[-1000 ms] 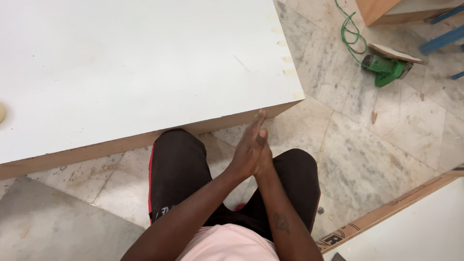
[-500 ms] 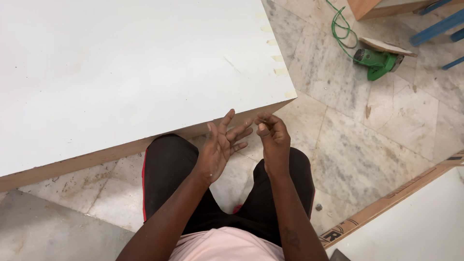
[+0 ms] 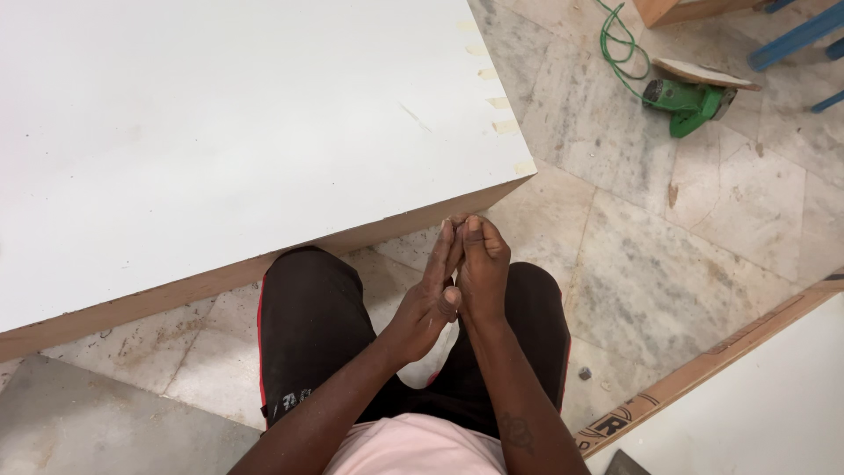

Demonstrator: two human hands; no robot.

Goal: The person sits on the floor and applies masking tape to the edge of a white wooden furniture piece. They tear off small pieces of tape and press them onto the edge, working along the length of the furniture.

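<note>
My left hand (image 3: 428, 295) and my right hand (image 3: 482, 268) are pressed together palm to palm in front of me, just below the near edge of a large white board (image 3: 220, 132). Fingers of both hands point up toward the board's corner. Neither hand holds anything. Below them are my legs in black shorts (image 3: 308, 334) and a pink shirt.
A green power tool (image 3: 686, 101) with a green cord (image 3: 615, 44) lies on the marble floor at the upper right. Another white board with a wood edge (image 3: 730, 352) runs along the lower right. Blue bars and a wooden piece sit at the top right corner.
My hands were pressed together, came apart with fingers spread half a second ago, and are pressed together again now.
</note>
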